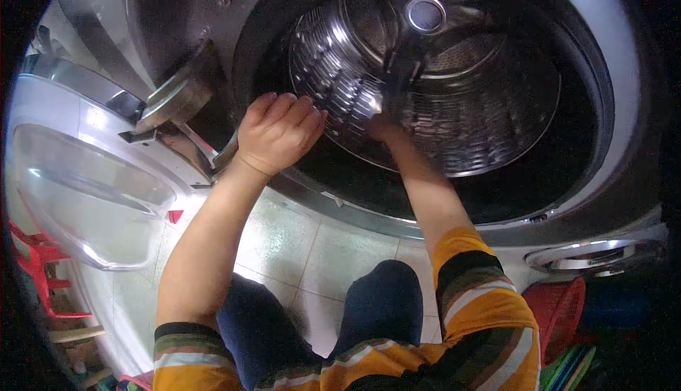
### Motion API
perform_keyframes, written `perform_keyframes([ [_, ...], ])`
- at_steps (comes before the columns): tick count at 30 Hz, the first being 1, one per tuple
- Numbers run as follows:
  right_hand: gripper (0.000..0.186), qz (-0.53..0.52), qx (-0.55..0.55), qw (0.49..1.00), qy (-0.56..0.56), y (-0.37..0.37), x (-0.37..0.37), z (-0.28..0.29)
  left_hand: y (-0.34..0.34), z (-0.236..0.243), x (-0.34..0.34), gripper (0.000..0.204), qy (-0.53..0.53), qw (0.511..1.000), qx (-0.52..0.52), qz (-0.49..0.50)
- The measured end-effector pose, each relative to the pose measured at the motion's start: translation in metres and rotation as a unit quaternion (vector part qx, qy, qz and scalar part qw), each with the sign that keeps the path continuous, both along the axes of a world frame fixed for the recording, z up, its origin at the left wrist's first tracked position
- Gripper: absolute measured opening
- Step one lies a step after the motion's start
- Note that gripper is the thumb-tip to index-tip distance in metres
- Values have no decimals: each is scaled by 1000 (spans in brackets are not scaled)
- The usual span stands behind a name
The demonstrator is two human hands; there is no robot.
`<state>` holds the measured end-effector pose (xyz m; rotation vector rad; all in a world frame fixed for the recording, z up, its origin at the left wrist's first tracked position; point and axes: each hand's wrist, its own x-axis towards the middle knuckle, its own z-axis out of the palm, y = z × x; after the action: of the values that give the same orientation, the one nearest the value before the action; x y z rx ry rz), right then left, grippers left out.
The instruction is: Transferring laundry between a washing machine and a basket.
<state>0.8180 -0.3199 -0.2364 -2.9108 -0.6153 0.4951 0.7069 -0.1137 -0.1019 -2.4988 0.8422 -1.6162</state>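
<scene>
A large front-loading washing machine fills the upper view, its perforated steel drum showing through the round dark opening. My left hand has its fingers curled over the left rim of the opening. My right hand reaches into the opening in front of the drum, blurred, so its fingers and anything in them cannot be made out. To the left, the machine's swung-open door with its clear bowl stands beside a metal hinge.
A red plastic chair or stool is at the far left. A red basket and several green items sit at the lower right, near a second round chrome door. My legs are over a pale tiled floor.
</scene>
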Motion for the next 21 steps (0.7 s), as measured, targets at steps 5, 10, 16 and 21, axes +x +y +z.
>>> perform_keyframes([
  [5, 44, -70, 199, 968, 133, 33, -15, 27, -2, -1, 0, 14, 0, 1000, -3, 2],
  [10, 51, -126, 495, 855, 88, 104, -21, 139, 2, -5, 0, 13, -14, 1000, 4, 8],
  [16, 48, -46, 265, 945, -187, 117, 19, 191, 5, -11, 0, 11, -18, 1000, -11, 11],
  [21, 56, 19, 576, 755, -315, 145, 122, 70, -1, -9, 4, 13, 2, 1000, 8, 10],
])
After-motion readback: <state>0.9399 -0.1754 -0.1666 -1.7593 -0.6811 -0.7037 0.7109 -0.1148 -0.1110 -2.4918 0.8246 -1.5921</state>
